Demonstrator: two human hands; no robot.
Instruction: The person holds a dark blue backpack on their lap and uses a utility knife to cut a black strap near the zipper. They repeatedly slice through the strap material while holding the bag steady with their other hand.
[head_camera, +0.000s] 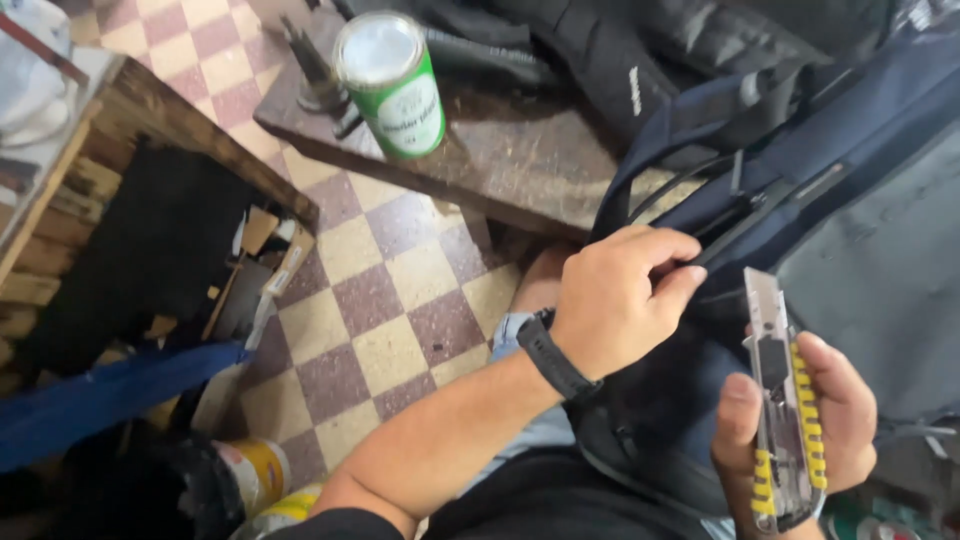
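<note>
The left hand (615, 300) reaches across to the dark blue backpack (800, 170) lying on the person's lap, its fingers closed in a pinch on the black zipper edge of the bag, thumb pressed against the forefinger at the seam. A black band (553, 355) circles that wrist. The right hand (800, 430) sits nearer, at the lower right, palm up, its fingers curled around a utility knife (785, 400) with a silver metal body and a yellow ribbed grip — the knife stands roughly upright in the hand, its tip pointing away toward the backpack, just beside the left hand's fingers but apart from them.

Further off, a worn dark wooden bench (520, 160) stands on a floor of cream and maroon checkered tiles (390, 300). On the bench's left end a green and white tin can (392, 85) stands tilted slightly, with a dark metal tool (315, 70) just behind it. At the far left a rough wooden crate (150, 110) holds black material and scraps — a blue cloth (110, 395) lies below it, and a yellow and white tub (255, 470) sits near the bottom edge.
</note>
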